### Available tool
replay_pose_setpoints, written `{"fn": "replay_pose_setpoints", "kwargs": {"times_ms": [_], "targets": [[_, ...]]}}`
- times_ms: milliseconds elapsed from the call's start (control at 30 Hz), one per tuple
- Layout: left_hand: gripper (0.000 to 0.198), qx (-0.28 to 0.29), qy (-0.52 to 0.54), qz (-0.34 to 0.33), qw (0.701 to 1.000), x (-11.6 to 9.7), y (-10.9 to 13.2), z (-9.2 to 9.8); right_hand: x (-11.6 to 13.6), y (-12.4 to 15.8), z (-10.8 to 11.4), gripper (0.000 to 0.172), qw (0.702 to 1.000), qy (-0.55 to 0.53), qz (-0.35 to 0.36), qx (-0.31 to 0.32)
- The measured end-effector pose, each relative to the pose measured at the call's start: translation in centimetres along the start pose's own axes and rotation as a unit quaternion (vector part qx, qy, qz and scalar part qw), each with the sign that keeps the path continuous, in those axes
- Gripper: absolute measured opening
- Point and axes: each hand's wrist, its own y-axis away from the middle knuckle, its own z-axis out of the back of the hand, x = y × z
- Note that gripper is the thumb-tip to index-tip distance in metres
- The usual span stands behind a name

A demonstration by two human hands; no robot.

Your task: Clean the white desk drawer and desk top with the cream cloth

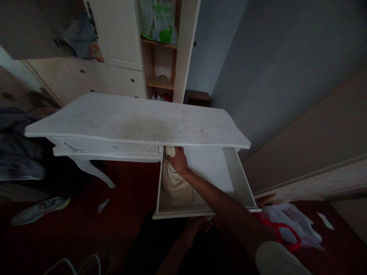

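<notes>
A white drawer (239, 179) stands pulled out from the right side of a white desk (189, 118). Inside it, along the left wall, lies a cream cloth bag (179, 187) that looks like a drawstring pouch. My right hand (179, 160) reaches over the drawer front, its fingers wrapped round the gathered upper end of the bag. Below the drawer's front edge is my left hand (202, 224), dim and partly hidden, with curled fingers that appear to grip the drawer front from underneath.
Behind the desk stands a white wardrobe (120, 42) with an open door and plastic bags (164, 23) on a shelf. A shoe (41, 210) lies on the red floor at left. At right is a white plastic bag (292, 221) with red handles beside the wall.
</notes>
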Motion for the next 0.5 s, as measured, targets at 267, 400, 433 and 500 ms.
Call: {"fn": "replay_pose_setpoints", "kwargs": {"times_ms": [267,400,433,500], "targets": [[0.055,0.010,0.010,-0.007,1.000,-0.9,0.9,-0.3,-2.6,1.9,5.2,0.074,0.944,0.076,0.216,0.238],[0.058,0.008,0.004,-0.005,1.000,-1.0,0.9,-0.4,-3.2,5.1,6.6,0.098,0.904,0.105,0.244,0.334],[0.059,0.007,0.002,-0.005,1.000,-0.9,0.8,-0.4,-3.2,6.0,6.8,0.102,0.899,0.109,0.247,0.344],[0.060,0.008,0.002,-0.011,1.000,-0.7,0.6,-0.3,-3.0,7.5,7.0,0.102,0.898,0.109,0.248,0.347]]}}
